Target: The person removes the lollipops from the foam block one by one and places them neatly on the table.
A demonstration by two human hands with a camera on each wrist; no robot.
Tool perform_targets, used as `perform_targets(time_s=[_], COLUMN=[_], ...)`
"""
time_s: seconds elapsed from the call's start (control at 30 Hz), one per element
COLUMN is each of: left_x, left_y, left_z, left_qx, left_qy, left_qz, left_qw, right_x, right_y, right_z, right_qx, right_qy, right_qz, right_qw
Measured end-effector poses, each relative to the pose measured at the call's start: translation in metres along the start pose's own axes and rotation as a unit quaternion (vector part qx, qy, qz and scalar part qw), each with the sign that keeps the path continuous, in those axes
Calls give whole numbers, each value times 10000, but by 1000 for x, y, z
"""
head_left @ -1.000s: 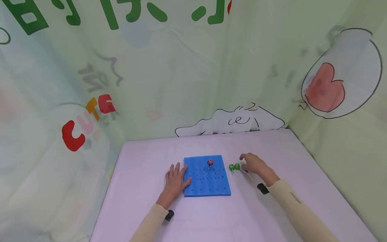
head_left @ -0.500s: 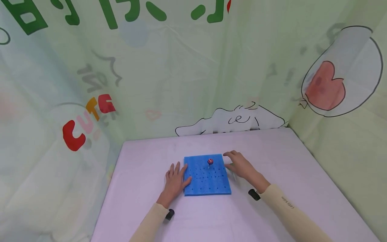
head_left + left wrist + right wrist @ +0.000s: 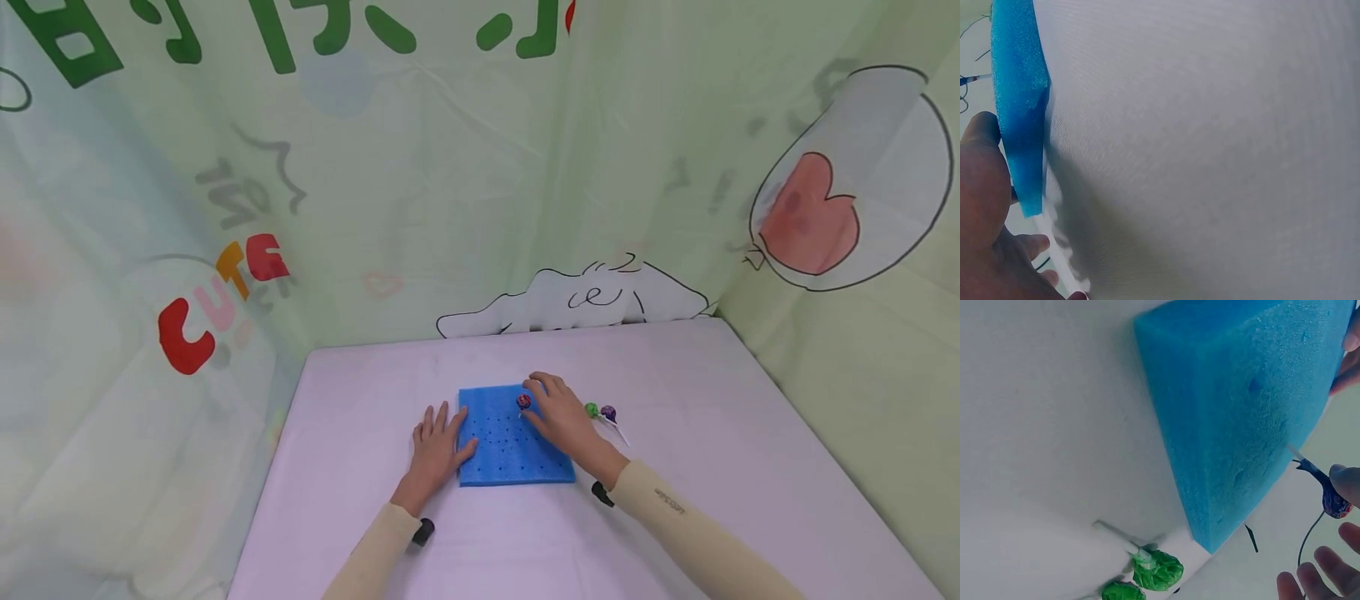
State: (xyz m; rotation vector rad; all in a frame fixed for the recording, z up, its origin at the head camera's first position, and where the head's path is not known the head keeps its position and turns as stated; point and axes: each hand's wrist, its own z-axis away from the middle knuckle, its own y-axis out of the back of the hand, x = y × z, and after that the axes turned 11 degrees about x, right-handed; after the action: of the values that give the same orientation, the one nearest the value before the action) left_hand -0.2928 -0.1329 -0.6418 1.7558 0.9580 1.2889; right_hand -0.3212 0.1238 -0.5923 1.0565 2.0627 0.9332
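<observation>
A blue foam board [image 3: 498, 454] with rows of small holes lies on the table. One lollipop [image 3: 523, 402] in a red and dark blue wrapper stands in it by its stick, toward the back. My right hand [image 3: 562, 421] reaches over the board's right part, thumb and fingers spread around this lollipop. In the right wrist view the thumb [image 3: 1346, 482] overlaps the wrapper while the other fingers stay apart from it. My left hand [image 3: 435, 450] rests with spread fingers at the board's left edge, its thumb on the board.
Right of the board lie a green lollipop [image 3: 592, 409] and a purple lollipop [image 3: 609, 412], sticks toward me. The right wrist view shows two green-wrapped lollipops [image 3: 1157, 570] close to the board's corner. A printed curtain [image 3: 420, 208] rises behind the table [image 3: 360, 392].
My right hand has moved left from above the loose lollipops to the one standing in the board. The purple lollipop has come into sight. My left hand has stayed in place.
</observation>
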Motion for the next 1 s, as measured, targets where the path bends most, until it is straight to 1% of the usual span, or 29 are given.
perform_targets(time_s=[0.17,0.4,0.5,0.63,0.7,0.83,1.0], left_x=[0,0,0,0,0,1,1], left_y=[0,1,2,1,1,1,2], left_z=[0,1,1,1,1,1,1], left_qx=[23,0,16,11,2,-8,-20], left_qy=[19,26,10,-8,-13,-19,19], left_qz=[34,-2,17,4,-38,-95,-63], left_qw=[10000,10000,10000,10000,10000,10000,10000], right_x=[-3,-1,-2,-3,-3,-5,-8], right_y=[-5,-10,-12,-14,-13,-7,3], right_z=[-1,1,2,4,3,0,-7], right_qx=[-10,-67,25,297,365,522,635], right_qy=[-13,-21,19,123,173,214,84], right_qz=[258,296,324,266,216,125,50], right_qw=[9997,9995,9995,9991,9990,9983,9979])
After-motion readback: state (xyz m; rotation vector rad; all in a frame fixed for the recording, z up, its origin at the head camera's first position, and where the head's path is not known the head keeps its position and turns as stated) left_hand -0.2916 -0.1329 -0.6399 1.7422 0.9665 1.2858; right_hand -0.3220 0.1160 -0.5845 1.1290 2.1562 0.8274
